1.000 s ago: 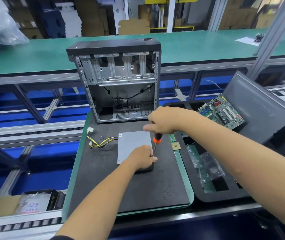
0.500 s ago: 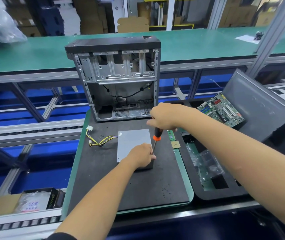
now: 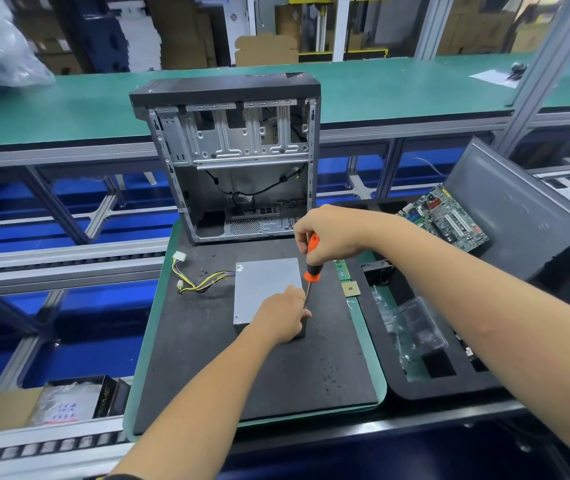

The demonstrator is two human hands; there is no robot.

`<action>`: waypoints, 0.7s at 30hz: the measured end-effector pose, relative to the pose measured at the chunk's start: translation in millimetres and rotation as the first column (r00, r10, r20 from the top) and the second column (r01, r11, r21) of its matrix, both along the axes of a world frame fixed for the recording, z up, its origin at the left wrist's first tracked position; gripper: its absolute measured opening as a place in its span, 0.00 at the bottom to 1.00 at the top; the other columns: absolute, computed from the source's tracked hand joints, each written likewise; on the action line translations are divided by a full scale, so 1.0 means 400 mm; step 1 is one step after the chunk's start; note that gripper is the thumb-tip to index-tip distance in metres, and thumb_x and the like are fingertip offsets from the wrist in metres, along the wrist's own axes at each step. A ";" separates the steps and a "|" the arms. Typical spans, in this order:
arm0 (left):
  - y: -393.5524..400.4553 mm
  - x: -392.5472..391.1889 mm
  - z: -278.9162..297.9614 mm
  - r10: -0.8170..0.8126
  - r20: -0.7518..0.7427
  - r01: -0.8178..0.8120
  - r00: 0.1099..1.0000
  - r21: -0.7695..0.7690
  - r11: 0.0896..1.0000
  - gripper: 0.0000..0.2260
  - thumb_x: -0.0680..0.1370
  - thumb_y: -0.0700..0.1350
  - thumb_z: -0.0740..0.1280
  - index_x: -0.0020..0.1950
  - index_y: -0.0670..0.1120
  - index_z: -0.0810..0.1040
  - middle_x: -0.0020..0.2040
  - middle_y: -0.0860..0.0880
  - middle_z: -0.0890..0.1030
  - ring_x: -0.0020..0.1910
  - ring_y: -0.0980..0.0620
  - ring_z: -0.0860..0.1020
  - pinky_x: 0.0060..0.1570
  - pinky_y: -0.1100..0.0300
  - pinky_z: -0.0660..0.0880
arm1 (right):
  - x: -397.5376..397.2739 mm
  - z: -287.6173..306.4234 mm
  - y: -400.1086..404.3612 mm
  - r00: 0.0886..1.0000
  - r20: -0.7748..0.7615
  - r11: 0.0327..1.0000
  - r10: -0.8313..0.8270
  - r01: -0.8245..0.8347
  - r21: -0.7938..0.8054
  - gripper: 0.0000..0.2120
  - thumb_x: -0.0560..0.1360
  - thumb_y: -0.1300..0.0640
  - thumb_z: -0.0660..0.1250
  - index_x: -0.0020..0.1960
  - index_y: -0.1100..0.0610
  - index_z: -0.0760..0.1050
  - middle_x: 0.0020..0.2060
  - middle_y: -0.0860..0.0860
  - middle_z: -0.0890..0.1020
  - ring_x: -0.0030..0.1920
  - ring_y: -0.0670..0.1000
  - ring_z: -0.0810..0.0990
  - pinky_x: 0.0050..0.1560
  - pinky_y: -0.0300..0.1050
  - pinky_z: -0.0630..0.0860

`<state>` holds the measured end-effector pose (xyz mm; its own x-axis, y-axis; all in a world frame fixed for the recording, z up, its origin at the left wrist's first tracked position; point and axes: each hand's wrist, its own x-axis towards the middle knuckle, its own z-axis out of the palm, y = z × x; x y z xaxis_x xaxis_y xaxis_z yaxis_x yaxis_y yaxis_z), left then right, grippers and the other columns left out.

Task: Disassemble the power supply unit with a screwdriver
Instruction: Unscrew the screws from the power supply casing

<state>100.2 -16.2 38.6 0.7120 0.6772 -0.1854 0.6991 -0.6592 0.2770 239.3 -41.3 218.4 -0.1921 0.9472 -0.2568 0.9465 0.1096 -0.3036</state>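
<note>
Your right hand (image 3: 328, 233) grips the screwdriver (image 3: 311, 265) upright while your left hand (image 3: 282, 315) clasps the PSU's (image 3: 264, 282) near corner.

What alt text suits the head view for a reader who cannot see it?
A right hand holds an orange-and-black screwdriver upright at the near right corner of a flat grey metal power supply unit, which the left hand steadies on a black foam mat.
</note>
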 end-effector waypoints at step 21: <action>-0.041 0.014 -0.002 0.041 -0.080 -0.023 0.996 0.209 0.978 0.07 0.79 0.41 0.59 0.55 0.42 0.70 0.53 0.45 0.72 0.45 0.44 0.77 0.34 0.55 0.66 | 0.027 -0.005 -0.003 0.999 -0.006 0.999 -0.049 0.049 0.008 0.04 0.70 0.56 0.69 0.44 0.54 0.75 0.39 0.54 0.83 0.38 0.56 0.83 0.34 0.46 0.77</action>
